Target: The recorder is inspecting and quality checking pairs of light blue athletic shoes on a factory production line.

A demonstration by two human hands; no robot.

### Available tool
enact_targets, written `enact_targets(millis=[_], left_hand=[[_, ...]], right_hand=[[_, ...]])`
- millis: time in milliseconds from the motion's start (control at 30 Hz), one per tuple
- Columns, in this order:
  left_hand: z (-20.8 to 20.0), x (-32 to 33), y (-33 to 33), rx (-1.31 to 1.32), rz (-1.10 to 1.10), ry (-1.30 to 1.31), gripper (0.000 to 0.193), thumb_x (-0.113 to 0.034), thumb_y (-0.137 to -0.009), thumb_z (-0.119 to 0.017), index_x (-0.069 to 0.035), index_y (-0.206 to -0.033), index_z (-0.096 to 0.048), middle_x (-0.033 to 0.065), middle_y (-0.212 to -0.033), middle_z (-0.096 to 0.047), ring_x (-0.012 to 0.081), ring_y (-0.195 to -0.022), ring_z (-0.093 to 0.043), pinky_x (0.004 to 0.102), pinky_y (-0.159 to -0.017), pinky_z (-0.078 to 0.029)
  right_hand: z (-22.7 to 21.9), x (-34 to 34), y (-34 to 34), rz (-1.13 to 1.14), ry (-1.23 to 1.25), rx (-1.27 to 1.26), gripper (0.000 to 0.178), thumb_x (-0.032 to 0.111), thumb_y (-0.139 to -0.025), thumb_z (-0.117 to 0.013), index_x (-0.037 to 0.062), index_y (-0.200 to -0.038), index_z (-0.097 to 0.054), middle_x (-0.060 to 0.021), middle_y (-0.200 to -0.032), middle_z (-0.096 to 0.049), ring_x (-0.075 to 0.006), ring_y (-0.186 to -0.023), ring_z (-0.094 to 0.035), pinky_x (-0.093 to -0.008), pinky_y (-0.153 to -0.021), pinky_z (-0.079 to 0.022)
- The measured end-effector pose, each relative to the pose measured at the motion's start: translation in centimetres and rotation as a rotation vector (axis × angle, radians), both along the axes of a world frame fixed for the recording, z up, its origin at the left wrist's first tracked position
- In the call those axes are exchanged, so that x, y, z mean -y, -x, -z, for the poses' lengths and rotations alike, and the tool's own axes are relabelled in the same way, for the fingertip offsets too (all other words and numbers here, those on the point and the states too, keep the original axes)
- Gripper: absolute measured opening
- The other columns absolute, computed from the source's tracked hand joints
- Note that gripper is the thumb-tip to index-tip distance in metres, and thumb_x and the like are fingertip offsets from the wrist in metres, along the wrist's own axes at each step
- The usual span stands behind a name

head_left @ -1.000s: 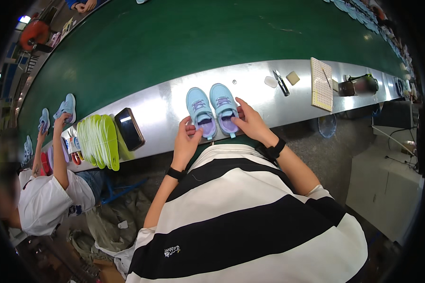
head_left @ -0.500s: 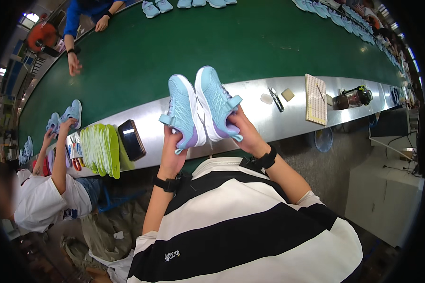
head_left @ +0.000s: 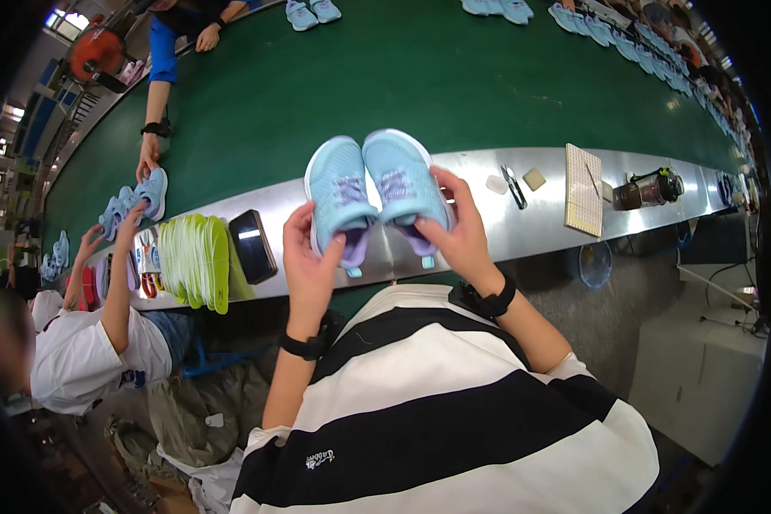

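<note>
My left hand grips the left light-blue sneaker at its heel, thumb at the collar and fingers along the outer side. The right sneaker of the same kind is in my right hand, with the thumb by its opening. Both shoes point away from me, side by side with their uppers facing up. They have lavender laces, purple linings and white soles. I hold them over the metal ledge and the edge of the green belt.
Left on the metal ledge are a stack of lime-green insoles and a phone. To the right lie snips, a beige block, a notepad and a bottle. A co-worker's hand reaches toward sneakers at left.
The two sneakers have turned from showing their outer sides to uppers facing up, my grip shifting with them. Across the belt, a co-worker's hand has reached down to the shoes at left.
</note>
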State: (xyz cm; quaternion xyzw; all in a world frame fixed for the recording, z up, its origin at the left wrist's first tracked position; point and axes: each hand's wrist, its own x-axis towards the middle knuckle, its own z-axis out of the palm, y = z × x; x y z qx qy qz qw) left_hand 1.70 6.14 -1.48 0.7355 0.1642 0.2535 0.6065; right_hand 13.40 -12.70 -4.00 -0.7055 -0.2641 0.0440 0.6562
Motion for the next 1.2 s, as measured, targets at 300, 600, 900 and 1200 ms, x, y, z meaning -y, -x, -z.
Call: enact_targets(millis=[300, 600, 900, 1200], left_hand=[[-0.4, 0.2, -1.1, -0.142, 0.051, 0.773, 0.061, -0.008, -0.089, -0.063, -0.01, -0.137, -0.027, 0.0115, -0.113, -0.055, 0.0151, -0.1, -0.056, 0.0293, -0.084, -0.045], [1.6, 1.1, 0.4, 0.047, 0.116, 0.244, 0.092, 0.004, -0.073, -0.069, -0.011, -0.147, -0.016, 0.0141, -0.125, -0.043, 0.0231, -0.115, -0.048, 0.0348, -0.098, -0.043], [2.3, 1.4, 1.2, 0.143, 0.025, -0.161, 0.082, 0.006, -0.069, -0.067, -0.006, -0.142, -0.031, 0.011, -0.124, -0.042, 0.0226, -0.114, -0.046, 0.0345, -0.097, -0.041], [2.0, 2.0, -0.5, 0.005, 0.092, -0.382, 0.073, 0.007, -0.065, -0.053, -0.007, -0.136, -0.047, 0.0135, -0.114, -0.046, 0.0277, -0.106, -0.05, 0.0339, -0.097, -0.04]], right_hand=[[-1.7, -2.6, 0.4, -0.13, -0.095, -0.61, 0.075, 0.024, -0.086, -0.07, 0.0048, -0.142, -0.023, -0.0162, -0.115, -0.049, -0.019, -0.099, -0.056, -0.0316, -0.081, -0.049], [1.6, -0.8, 1.1, -0.136, -0.063, -0.171, 0.075, 0.003, -0.077, -0.065, 0.0065, -0.141, -0.027, -0.0162, -0.124, -0.046, -0.0233, -0.106, -0.054, -0.0344, -0.088, -0.048], [3.3, 0.4, 1.5, -0.043, -0.039, 0.091, 0.07, 0.001, -0.074, -0.066, 0.0045, -0.137, -0.035, -0.0158, -0.125, -0.05, -0.0243, -0.105, -0.055, -0.0358, -0.091, -0.045], [7.7, 4.4, -0.4, -0.258, 0.687, -0.072, 0.06, 0.043, -0.084, -0.066, 0.0059, -0.13, -0.055, -0.0207, -0.118, -0.06, -0.034, -0.102, -0.06, -0.0379, -0.089, -0.048]])
